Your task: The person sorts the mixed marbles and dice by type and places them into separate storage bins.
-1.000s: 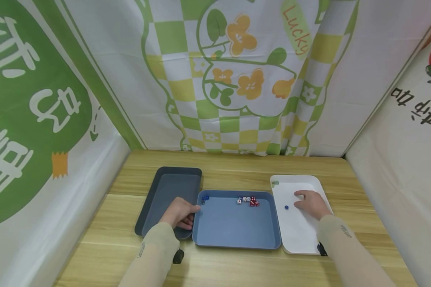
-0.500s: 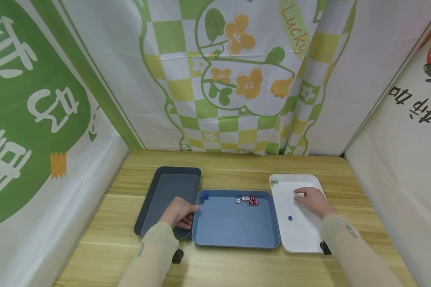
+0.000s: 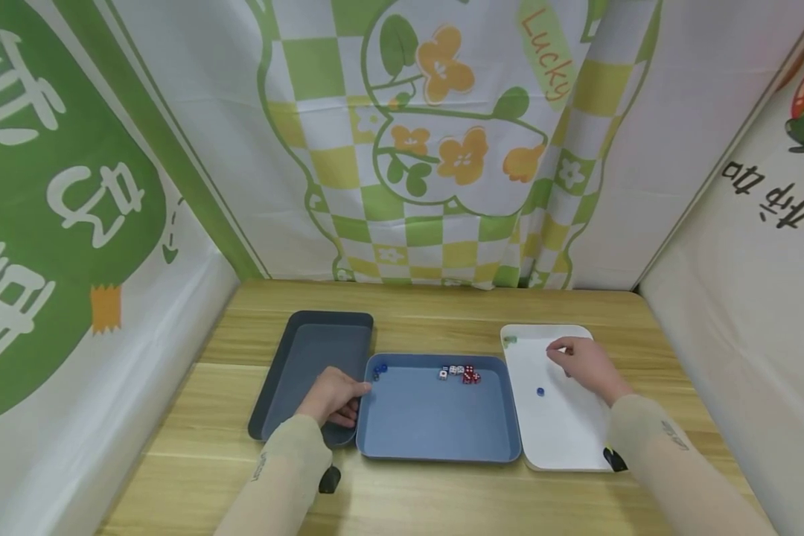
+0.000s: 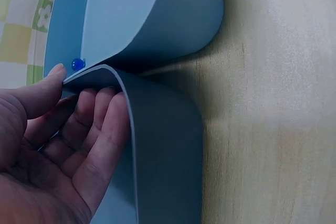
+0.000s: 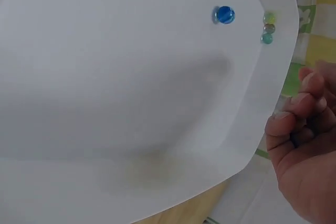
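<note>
My left hand [image 3: 333, 398] grips the touching rims of the dark grey-blue tray [image 3: 261, 402] and the blue tray [image 3: 435, 424]. In the left wrist view its thumb lies over the rims and its fingers curl inside the dark tray. A blue glass marble [image 4: 77, 64] sits close to the thumb in the blue tray's corner. Over the white tray [image 3: 556, 439] hovers my right hand [image 3: 586, 365], fingers loosely bent and holding nothing. Below it lies a blue striped marble [image 5: 226, 14], apart from the fingers. Several small green and brownish marbles [image 5: 269, 28] cluster in that tray's far corner.
White dice [image 3: 454, 370] and red dice [image 3: 470, 376] are grouped along the blue tray's far side. Small blue marbles [image 3: 380, 369] occupy its far left corner. The three trays stand side by side on a wooden table [image 3: 429, 499]; printed cloth [image 3: 422, 246] hangs behind.
The single blue marble has rolled towards the near side of the white tray, then back away. My right hand has risen farther back, its fingers drawn closer together. The left hand keeps its grip.
</note>
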A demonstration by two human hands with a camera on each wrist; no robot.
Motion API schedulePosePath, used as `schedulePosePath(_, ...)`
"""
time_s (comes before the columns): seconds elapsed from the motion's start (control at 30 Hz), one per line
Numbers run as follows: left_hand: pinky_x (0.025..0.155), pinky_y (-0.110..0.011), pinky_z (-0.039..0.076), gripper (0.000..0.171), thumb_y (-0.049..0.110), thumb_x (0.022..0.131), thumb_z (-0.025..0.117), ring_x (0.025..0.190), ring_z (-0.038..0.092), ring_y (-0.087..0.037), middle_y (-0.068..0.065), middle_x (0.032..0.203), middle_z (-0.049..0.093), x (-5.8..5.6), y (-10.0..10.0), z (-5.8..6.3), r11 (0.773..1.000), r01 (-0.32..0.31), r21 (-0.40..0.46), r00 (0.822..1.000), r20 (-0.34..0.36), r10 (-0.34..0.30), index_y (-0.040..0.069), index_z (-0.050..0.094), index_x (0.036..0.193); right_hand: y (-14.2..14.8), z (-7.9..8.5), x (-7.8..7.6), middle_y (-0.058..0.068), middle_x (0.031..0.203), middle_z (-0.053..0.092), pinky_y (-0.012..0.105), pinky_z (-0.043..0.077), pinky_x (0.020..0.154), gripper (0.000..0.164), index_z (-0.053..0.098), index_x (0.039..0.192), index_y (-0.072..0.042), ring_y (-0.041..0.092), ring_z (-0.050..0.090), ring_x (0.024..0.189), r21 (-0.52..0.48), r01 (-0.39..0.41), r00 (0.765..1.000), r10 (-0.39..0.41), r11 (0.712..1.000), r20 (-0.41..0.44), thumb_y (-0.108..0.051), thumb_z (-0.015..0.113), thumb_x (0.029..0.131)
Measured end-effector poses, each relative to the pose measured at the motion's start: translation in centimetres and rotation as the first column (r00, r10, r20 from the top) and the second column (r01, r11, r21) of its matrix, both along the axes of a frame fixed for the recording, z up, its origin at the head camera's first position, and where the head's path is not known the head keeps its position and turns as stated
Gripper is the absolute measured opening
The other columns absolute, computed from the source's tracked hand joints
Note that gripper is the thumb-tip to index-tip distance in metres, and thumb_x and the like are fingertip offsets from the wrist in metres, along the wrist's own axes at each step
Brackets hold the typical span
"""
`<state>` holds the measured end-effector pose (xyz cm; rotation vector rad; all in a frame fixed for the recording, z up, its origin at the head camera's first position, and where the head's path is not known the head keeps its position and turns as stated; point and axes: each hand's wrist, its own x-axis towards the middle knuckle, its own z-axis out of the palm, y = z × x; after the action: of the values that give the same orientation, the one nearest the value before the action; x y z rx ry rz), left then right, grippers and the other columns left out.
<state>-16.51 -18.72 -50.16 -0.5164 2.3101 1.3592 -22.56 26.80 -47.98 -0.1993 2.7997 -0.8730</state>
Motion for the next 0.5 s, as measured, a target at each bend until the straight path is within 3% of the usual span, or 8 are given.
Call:
schedulePosePath(0.13,0.057,-0.038,0.062,0.031,0.023,0.097,0.071,0.062,0.069,-0.024,-0.014,0.076,0.068,0.1,0.1,0.0,0.999,0.031,-0.025,0.999,-0.034,-0.032,-0.005,0.075,0.109,-1.0,1.1,0.8,0.003,0.063,0.058,0.032,0.043,0.058,0.029,0.069,0.115,0.001,0.017,0.054,0.061,-0.041,-0.017,0.998,0.019,0.999,0.065,-0.023,0.058,0.103)
schedulePosePath(0.33,0.053,-0.037,0.061,0.027,0.02,0.096,0.073,0.058,0.068,-0.022,-0.012,0.073,0.067,0.1,0.3,-0.3,0.994,0.06,-0.093,0.99,-0.12,-0.071,-0.005,0.076,0.107,-2.2,1.6,2.2,0.002,0.061,0.061,0.03,0.047,0.055,0.025,0.071,0.095,-0.001,0.014,0.054,0.055,-0.106,-0.053,0.971,0.076,0.993,0.227,-0.023,0.062,0.102)
schedulePosePath(0.5,0.052,-0.036,0.059,0.025,0.022,0.095,0.074,0.057,0.067,-0.022,-0.011,0.072,0.067,0.1,0.4,-0.5,0.99,0.059,-0.126,0.981,-0.178,-0.081,-0.002,0.078,0.102,-3.2,1.5,3.5,0.005,0.061,0.064,0.031,0.052,0.054,0.025,0.072,0.089,-0.002,0.015,0.058,0.055,-0.142,-0.083,0.95,0.122,0.986,0.289,-0.022,0.065,0.1)
